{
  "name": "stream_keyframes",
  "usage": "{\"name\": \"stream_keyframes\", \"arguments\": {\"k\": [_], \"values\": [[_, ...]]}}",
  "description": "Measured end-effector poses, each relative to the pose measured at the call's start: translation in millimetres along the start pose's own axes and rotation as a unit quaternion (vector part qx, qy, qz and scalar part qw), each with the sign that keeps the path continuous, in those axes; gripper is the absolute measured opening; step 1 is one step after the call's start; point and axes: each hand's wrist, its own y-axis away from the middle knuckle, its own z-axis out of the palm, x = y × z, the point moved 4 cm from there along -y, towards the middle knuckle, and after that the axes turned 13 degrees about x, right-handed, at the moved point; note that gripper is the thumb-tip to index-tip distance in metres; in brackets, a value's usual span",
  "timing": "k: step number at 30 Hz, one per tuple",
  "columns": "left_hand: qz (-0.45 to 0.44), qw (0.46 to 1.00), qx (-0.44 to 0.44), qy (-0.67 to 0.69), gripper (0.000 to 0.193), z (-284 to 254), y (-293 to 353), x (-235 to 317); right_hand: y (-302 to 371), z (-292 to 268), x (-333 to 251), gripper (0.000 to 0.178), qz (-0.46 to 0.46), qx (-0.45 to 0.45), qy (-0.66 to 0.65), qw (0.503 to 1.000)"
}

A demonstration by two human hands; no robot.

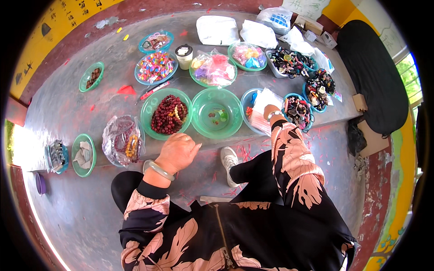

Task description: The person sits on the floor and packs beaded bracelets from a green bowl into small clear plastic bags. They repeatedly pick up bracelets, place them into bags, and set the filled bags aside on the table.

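My left hand [177,152] is curled into a fist just in front of a green basin [147,116] of dark red bead bracelets [168,114]. Its thumb sticks out to the right, and whatever the fingers may hold is hidden. To the right, my right hand [271,110] reaches into a blue basin [246,100], against clear and white plastic bags [266,100]. The fingers of that hand are mostly out of sight. Between the hands is a green basin [217,93] with a few small green and reddish bits at its bottom.
Behind are bowls of colourful beads [157,67] and pink packets [213,67], a lidded cup [184,56] and a red pen [154,90]. Dark hair ties [298,112] fill bowls on the right. A bagged bowl of beads [123,140] stands left, near the ledge's edge.
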Motion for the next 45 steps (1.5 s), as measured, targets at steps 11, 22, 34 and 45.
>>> {"name": "stream_keyframes", "arguments": {"k": [11, 22, 34, 45], "values": [[0.032, 0.999, 0.0, -0.009, 0.022, -5.9, 3.9, 11.9, 23.6, -84.8, 8.4, 0.024, 0.083, 0.129, -0.014, 0.988], [-0.096, 0.988, 0.12, -0.005, 0.017, -17.0, 9.5, -6.2, 82.9, -236.0, -137.8, 0.017, 0.035, 0.151, -0.692, 0.705], [-0.379, 0.796, 0.285, 0.376, 0.006, -22.1, 16.6, -39.5, 134.6, -238.6, -274.2, 0.009, -0.038, -0.069, -0.774, 0.628], [-0.466, 0.755, 0.25, 0.387, 0.006, -26.4, 13.5, -42.1, 132.6, -245.2, -282.5, 0.016, -0.073, -0.044, -0.734, 0.673]]}}
